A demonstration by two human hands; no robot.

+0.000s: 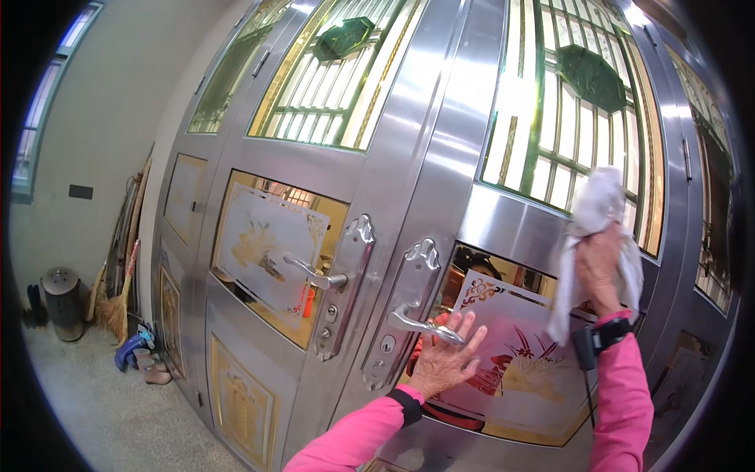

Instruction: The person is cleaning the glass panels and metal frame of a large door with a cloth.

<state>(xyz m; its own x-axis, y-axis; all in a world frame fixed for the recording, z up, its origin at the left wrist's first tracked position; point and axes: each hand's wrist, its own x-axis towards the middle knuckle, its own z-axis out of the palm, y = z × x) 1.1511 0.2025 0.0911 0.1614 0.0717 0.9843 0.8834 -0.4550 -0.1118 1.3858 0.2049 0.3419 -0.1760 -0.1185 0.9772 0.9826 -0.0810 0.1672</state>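
In the head view, the wiping appears to be under way: the right hand [599,271] has its fingers bunched into a white cloth [599,200], which is up in front of the right door [450,189], where the upper window's lower edge meets the metal strip beneath it. Part of the cloth hangs down over the lower glass panel [511,385], though whether it presses on the surface cannot be told. How much has been gone over is unclear, since no plain line parts wiped from unwiped areas; with the cloth in use, the work looks unfinished. The left hand [447,358] has its fingers spread beside the end of the right door's handle [417,321], in front of the same lower panel; whether it touches either is hard to say. The surface is shiny grey metal, with barred upper windows and frosted, patterned lower panels. The left door [370,185] has a matching handle [314,274], with neither hand on it. Off to the left, a pale wall [102,126] has a window [35,118], and below stand a metal bin [64,307], a straw broom [116,305] among long sticks, blue boots [132,352] and brown shoes [152,367] on a speckled floor [181,417].
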